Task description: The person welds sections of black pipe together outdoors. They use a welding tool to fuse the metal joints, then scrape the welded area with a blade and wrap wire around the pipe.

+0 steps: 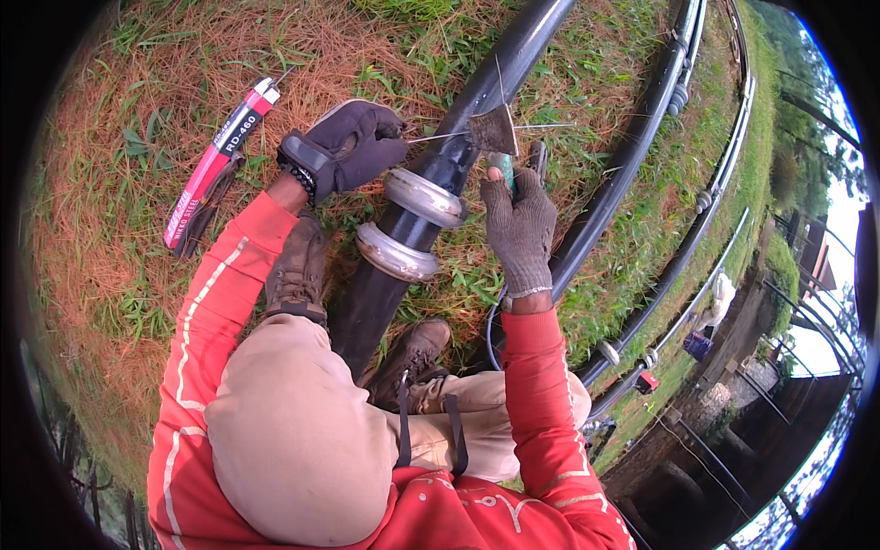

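My left hand (353, 151), in a dark padded glove, is closed on one end of a thin welding rod (435, 137). The rod runs right, across the black pipe, toward a worn brown square flap (495, 131). My right hand (521, 225), in a grey knitted glove with a bare thumb tip, grips a green-handled tool, seemingly an electrode holder (500, 165), just below the flap. Another thin rod points up from the flap, and a length shows to its right. Under my hands lies the black pipe (390, 266) with two silvery metal collars (426, 197), close to my left hand.
A red, white and black welding rod packet (220, 165) lies on the grass at left. More dark pipes (623, 174) with metal collars run along the right. My boots (410, 353) stand on both sides of the near pipe. Dark structures (733, 431) lie far right.
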